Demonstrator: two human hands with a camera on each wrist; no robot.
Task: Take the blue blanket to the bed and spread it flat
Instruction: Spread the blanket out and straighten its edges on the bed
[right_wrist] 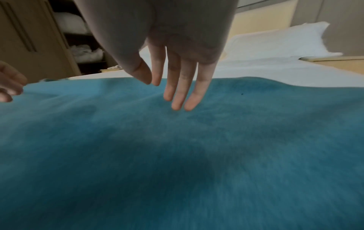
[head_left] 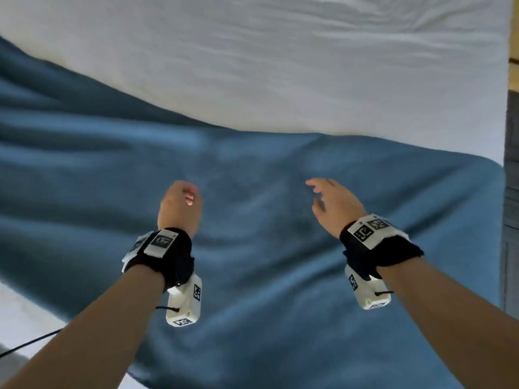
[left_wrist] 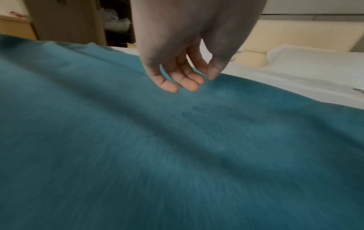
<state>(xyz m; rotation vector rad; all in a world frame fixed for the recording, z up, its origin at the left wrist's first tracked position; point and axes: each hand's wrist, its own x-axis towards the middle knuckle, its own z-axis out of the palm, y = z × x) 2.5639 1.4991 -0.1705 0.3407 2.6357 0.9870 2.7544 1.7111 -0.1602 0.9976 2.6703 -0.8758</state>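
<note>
The blue blanket [head_left: 252, 248] lies spread over the near part of the bed [head_left: 280, 66], with soft folds running toward the left. Both hands hover just above it, near its far edge, and hold nothing. My left hand [head_left: 182, 200] has loosely curled fingers [left_wrist: 177, 80] hanging down above the fabric [left_wrist: 157, 155]. My right hand [head_left: 328, 197] has straight, relaxed fingers [right_wrist: 181, 96] pointing down at the blanket [right_wrist: 177, 155]. The white sheet covers the bed beyond the blanket's far edge.
A white pillow [right_wrist: 275, 42] lies at the head of the bed against a cream headboard [left_wrist: 295, 35]. A wooden wardrobe with folded white linen [right_wrist: 69, 23] stands past the bed. The bed's right edge meets a wall [head_left: 512, 192].
</note>
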